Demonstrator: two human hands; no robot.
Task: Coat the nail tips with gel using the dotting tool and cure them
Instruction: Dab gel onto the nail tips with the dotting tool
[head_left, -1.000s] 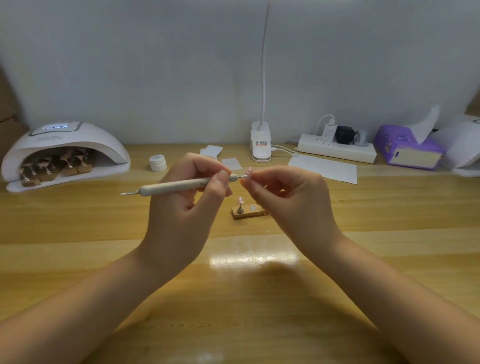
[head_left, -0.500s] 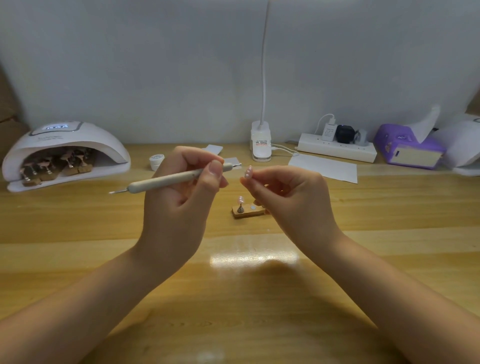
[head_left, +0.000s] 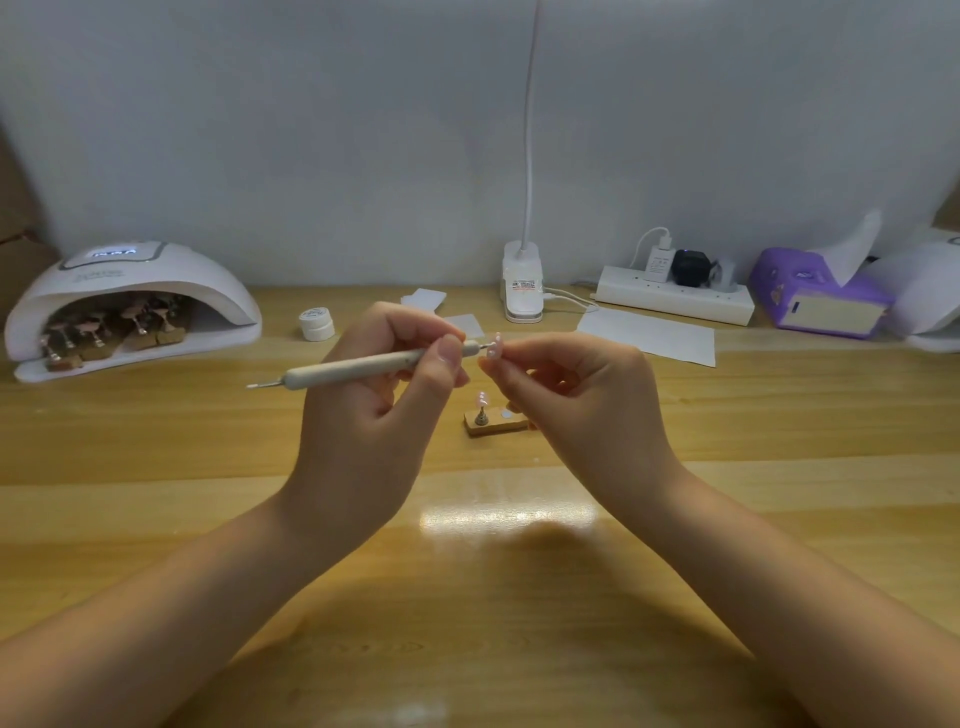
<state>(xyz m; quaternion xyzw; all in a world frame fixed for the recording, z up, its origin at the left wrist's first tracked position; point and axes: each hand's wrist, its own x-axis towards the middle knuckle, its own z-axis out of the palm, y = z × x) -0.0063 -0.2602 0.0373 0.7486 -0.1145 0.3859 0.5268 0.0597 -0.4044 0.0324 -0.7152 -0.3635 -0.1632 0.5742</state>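
Observation:
My left hand grips a pale dotting tool held nearly level, its metal tip touching a pink nail tip. My right hand pinches that nail tip by its stand. Below the hands a small wooden holder on the table carries another pink nail tip on a pin. A white gel pot sits behind my left hand. At the far left the white curing lamp is lit and shelters several wooden holders with nail tips.
A wooden table runs across the view. Along the back wall stand a white clip lamp, a power strip with plugs, a purple tissue box and white paper sheets.
The dotting tool drew away to the left from the nail tip half a second ago and is now back with its tip against it. My right hand stayed in place.

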